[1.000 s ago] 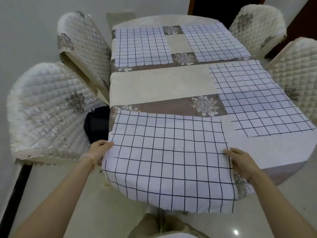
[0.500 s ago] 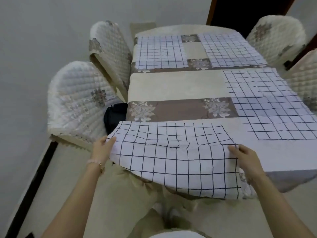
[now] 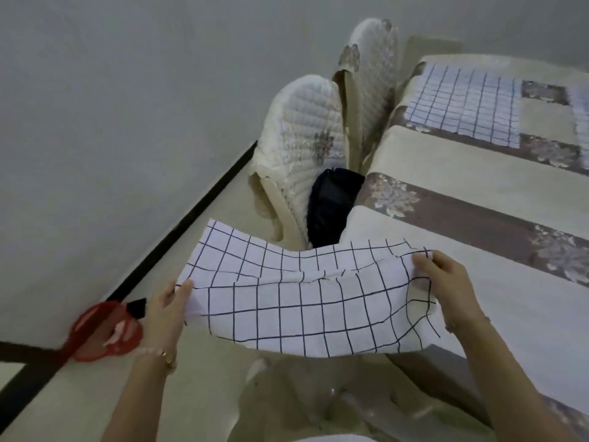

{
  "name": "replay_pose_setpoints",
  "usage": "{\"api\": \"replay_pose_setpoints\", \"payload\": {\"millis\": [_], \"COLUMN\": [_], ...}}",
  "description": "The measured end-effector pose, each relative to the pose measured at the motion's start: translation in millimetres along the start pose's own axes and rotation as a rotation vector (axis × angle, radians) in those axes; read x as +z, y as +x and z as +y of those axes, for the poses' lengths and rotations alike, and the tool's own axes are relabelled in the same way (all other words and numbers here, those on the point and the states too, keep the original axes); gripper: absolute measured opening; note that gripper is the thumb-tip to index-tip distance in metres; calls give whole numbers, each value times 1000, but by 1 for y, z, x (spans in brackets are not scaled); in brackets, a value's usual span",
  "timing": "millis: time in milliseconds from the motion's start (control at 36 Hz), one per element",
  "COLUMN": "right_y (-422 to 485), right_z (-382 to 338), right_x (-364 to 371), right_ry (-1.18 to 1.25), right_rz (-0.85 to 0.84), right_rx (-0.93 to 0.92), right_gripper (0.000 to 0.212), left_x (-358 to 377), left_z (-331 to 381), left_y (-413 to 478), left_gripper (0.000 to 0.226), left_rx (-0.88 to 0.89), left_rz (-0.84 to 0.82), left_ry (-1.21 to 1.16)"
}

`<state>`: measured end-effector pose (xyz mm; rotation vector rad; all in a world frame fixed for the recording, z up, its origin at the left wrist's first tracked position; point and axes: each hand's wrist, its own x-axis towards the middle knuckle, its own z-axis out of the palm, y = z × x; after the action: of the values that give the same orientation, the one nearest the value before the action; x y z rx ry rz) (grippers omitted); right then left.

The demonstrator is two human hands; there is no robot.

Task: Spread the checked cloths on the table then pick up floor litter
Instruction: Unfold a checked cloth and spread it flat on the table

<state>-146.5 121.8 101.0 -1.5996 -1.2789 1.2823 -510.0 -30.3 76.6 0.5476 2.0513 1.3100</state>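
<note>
A white checked cloth (image 3: 306,298) with dark grid lines hangs in the air off the near left corner of the table (image 3: 462,193). My left hand (image 3: 169,309) pinches its left edge and my right hand (image 3: 446,282) grips its right edge near the table corner. The cloth sags and wrinkles between them. Another checked cloth (image 3: 468,106) lies flat at the far end of the table. On the floor by the wall lies a red net-like piece of litter (image 3: 102,333) with a black scrap (image 3: 137,307) beside it.
Two quilted cream chairs (image 3: 306,154) stand along the table's left side, one with a black bag (image 3: 331,205) on its seat. A grey wall with a black skirting strip (image 3: 178,237) runs on the left. Beige floor lies below me.
The cloth has been pulled off the table's near end and swung left, held at both side edges. The view turned left, bringing the wall, floor and red litter into sight.
</note>
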Motion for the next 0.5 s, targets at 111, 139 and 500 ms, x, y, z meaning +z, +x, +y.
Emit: {"api": "replay_pose_setpoints", "payload": {"millis": [111, 139, 500], "right_y": [-1, -2, -5], "right_z": [1, 3, 0], "right_x": [51, 60, 253], "right_ry": [-74, -84, -177], "right_rz": [-69, -76, -241], "right_rx": [6, 12, 232], "right_gripper": [32, 33, 27], "left_x": [-39, -46, -166], "left_z": [-38, -46, -59], "left_y": [9, 12, 110], "left_gripper": [30, 26, 21], "left_rx": [-74, -84, -135], "left_rz": [57, 59, 33], "left_ry": [-3, -1, 93]}}
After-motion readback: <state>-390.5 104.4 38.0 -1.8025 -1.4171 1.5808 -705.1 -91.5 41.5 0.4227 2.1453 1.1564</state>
